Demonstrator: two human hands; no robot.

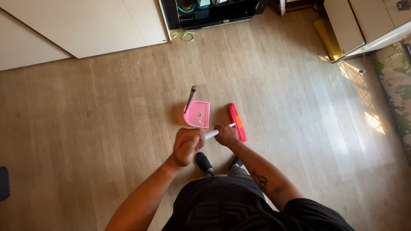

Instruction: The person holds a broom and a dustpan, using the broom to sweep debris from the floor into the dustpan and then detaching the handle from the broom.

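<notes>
Head view, looking straight down at a wooden floor, shows sweeping in hand. At centre frame the left hand is closed in a fist round the upper end of the broom handle, and just to its right the right hand is wrapped round the same white shaft lower down. Above the left hand a pink dustpan stands on the floor with its grey upright handle unheld. Right of centre the red broom head rests on the boards, near the pan's right edge but apart from it. Judged from this, the gathering stroke is under way; the next move calls for the head to be drawn leftward to the pan's lip, with the pan kept steady.
</notes>
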